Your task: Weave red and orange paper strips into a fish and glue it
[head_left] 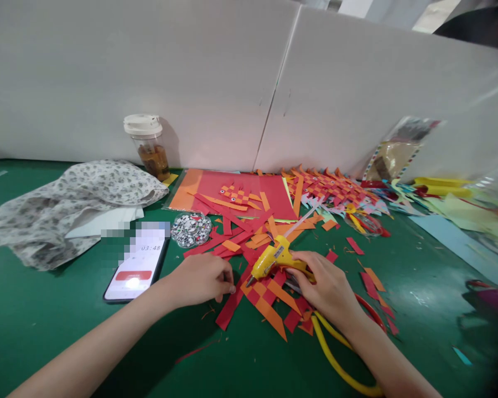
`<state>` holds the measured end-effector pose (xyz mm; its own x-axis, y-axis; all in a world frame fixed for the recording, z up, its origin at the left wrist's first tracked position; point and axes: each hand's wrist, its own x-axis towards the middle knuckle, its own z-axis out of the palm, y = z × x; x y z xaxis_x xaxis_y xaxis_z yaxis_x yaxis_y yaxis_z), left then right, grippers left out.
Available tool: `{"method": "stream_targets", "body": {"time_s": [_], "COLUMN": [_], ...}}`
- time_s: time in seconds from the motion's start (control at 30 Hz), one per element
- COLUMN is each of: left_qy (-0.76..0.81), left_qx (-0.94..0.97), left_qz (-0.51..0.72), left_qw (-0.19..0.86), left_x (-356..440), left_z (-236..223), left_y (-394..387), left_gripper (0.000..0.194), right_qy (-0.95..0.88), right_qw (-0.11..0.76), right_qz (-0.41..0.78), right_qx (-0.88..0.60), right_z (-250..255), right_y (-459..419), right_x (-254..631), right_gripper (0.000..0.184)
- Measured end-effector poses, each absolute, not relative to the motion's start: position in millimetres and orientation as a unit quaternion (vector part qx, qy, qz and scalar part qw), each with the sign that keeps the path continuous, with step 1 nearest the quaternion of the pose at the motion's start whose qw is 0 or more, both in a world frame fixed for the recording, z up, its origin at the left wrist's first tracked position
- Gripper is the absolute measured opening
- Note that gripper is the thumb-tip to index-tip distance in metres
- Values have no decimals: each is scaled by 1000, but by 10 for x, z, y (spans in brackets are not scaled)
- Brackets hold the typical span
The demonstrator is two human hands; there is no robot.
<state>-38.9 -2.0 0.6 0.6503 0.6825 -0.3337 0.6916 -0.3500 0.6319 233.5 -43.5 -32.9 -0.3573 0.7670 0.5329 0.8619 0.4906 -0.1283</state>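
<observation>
My right hand [321, 284] is closed round the handle of a yellow glue gun [274, 258], whose nozzle points left and down at a woven piece of red and orange paper strips [269, 301] on the green table. My left hand [205, 279] is curled, fingertips pinching the left edge of that woven piece near a red strip [228, 309]. A clear glue stick [305, 216] pokes out of the gun's back. The gun's yellow cord [336, 359] trails toward me under my right wrist.
A phone [136, 268] with a timer lies left of my hands, beside a round tray of googly eyes [191, 229]. Behind are red and orange sheets [232, 193], finished woven fish [332, 188], a lidded cup [147, 145], patterned cloth [66, 207], and white partition boards.
</observation>
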Motion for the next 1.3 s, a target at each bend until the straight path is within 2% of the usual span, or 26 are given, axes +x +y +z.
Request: {"method": "stream_targets", "body": {"time_s": [0.47, 0.9, 1.3], "left_qy": [421, 416, 424], "left_qx": [822, 821, 821], "left_qz": [-8, 5, -14], "left_qw": [383, 391, 382], "left_x": [-389, -408, -394], "left_z": [26, -7, 36], "left_y": [-27, -27, -26], "left_gripper": [21, 22, 21], "right_qy": [-823, -836, -845], "right_qw": [272, 284, 288], "right_qz": [-99, -111, -169], "right_qx": [-490, -457, -418], "right_z": [-292, -246, -266], "right_y": [-448, -463, -455], "right_x": [2315, 2277, 2318], "right_gripper": [13, 17, 22]}}
